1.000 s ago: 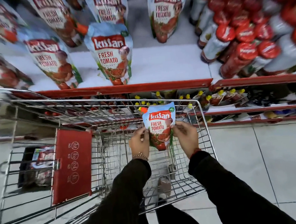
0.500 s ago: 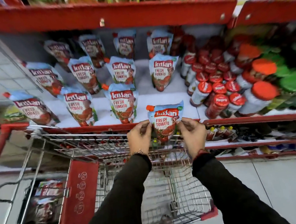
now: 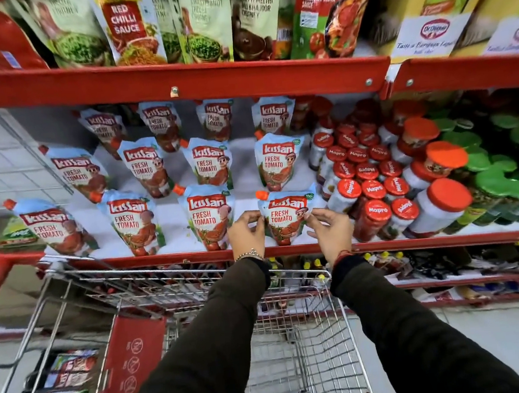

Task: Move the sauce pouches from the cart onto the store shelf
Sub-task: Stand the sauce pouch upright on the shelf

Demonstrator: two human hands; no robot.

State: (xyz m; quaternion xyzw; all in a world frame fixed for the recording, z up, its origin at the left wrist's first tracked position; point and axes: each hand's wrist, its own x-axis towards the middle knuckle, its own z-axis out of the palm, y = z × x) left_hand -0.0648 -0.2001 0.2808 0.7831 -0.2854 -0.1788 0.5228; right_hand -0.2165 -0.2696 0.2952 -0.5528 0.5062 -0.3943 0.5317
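Observation:
A blue and red tomato sauce pouch point(image 3: 286, 217) with an orange cap stands upright at the front of the white shelf point(image 3: 174, 218), right of the other pouches. My left hand point(image 3: 247, 234) pinches its left edge and my right hand point(image 3: 330, 227) pinches its right edge. Several matching pouches point(image 3: 209, 216) stand in rows on the same shelf. The wire cart point(image 3: 300, 352) sits below my arms; the part of its basket that I see holds no pouches.
Red-capped jars point(image 3: 372, 213) crowd the shelf just right of the held pouch. A red shelf lip point(image 3: 162, 259) runs along the front. An upper shelf point(image 3: 175, 77) carries other sauce packs. The cart's red flap point(image 3: 131, 363) is at lower left.
Both hands lifted the pouch out of the cart, up and forward onto the front of the shelf. The view tilted upward, so the upper shelf now shows.

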